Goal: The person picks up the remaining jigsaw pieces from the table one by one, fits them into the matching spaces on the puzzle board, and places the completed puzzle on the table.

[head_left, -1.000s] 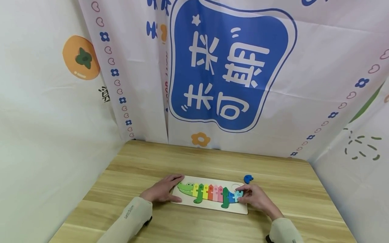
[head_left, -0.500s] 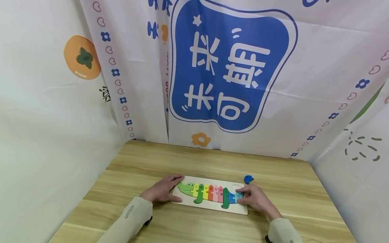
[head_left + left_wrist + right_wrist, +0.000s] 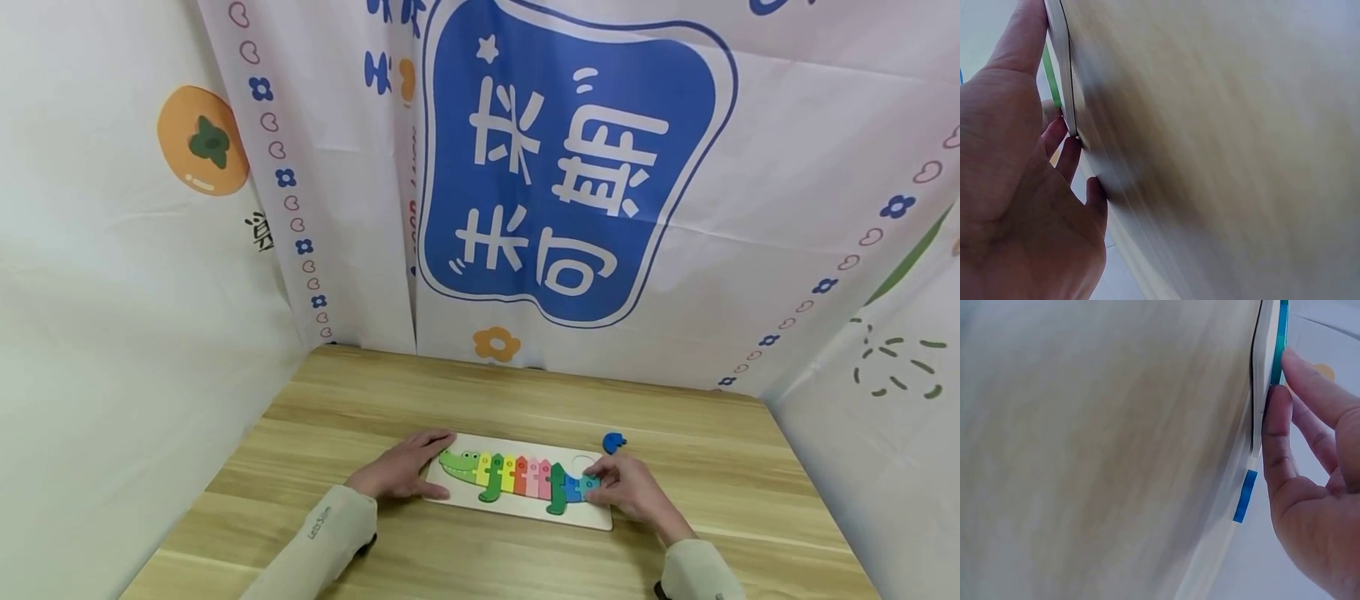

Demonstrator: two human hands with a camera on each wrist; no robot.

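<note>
A pale wooden puzzle board (image 3: pixel 517 512) lies on the table, with a crocodile of coloured pieces in it. My left hand (image 3: pixel 401 471) holds its left end, thumb at the near edge and fingers at the far side; the left wrist view shows the fingertips by the board's corner. At the tail end my right hand (image 3: pixel 633 487) pinches a light blue puzzle piece (image 3: pixel 590 484) between thumb and fingers. That piece lies beside the blue puzzle piece (image 3: pixel 572 487), partly hidden by my fingers. A round outline shows on the board above it.
A loose dark blue puzzle piece (image 3: pixel 613 442) lies on the wooden table (image 3: pixel 480 558), just beyond the board's far right corner. Printed cloth (image 3: pixel 570 167) hangs behind the table, and white cloth walls stand at both sides.
My right fingertips have shifted slightly right and off the round outline, and the light blue piece seems to sit flatter beside the blue one. The left hand and loose piece stay put.
</note>
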